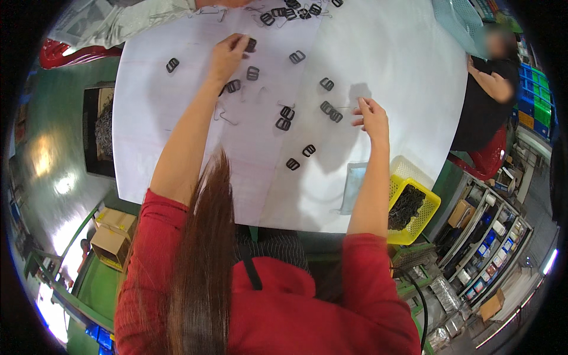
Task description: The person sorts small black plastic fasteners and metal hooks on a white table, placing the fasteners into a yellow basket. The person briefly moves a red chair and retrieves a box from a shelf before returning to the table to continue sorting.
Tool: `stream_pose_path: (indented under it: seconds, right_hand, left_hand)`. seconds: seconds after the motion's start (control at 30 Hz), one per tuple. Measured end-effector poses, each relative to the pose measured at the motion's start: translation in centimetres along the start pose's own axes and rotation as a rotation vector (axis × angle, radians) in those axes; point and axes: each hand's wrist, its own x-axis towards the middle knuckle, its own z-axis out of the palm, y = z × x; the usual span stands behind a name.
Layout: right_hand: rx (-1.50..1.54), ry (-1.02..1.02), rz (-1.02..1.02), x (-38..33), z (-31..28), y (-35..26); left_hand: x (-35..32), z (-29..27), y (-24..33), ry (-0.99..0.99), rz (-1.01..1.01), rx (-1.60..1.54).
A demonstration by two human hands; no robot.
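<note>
Far out over the white table [402,77], my left hand [226,59] is closed, its fingertips on a black slide buckle [251,45]. To the right, my right hand [373,120] is closed in a pinch, with a thin wire piece [347,107] running from its fingertips toward a pair of black buckles [331,112]. Between my hands lie more buckles, among them one alone [253,73] and a touching pair [284,118]. A bent wire hook [226,115] rests beside my left forearm.
At the table's right edge sits a yellow basket [435,208] holding dark pieces, beside a pale blue packet [353,186]. More buckles [278,12] and wires cluster at the far edge. A person's pale sleeve [124,25] reaches in at far left; another person [488,97] sits at right.
</note>
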Motion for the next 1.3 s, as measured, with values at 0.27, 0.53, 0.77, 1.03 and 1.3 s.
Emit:
stream_pose_path:
  seconds: [0.27, 0.53, 0.77, 1.03, 1.3]
  right_hand:
    - [-0.238, 0.210, -0.546, 1.5, 7.8, -4.5]
    - [0.593, -0.157, 0.052, 0.7, 3.8, 1.3]
    - [0.137, -0.060, -0.172, -1.6, 4.0, 0.0]
    - [1.292, -0.131, 0.140, -4.2, 4.5, 4.4]
    - [1.528, -0.233, 0.248, -2.0, 4.8, 3.1]
  left_hand:
    - [-0.2, 8.3, 1.2, 0.118, 0.142, 0.536]
    - [-1.7, 9.4, -0.4, -0.088, 0.323, 0.521]
    - [-3.7, 9.8, 0.4, -0.089, 0.302, 0.459]
    - [-5.6, 7.9, 2.4, -0.659, -0.299, -0.570]
    - [-7.6, 9.8, 3.3, -0.566, -0.416, -0.596]
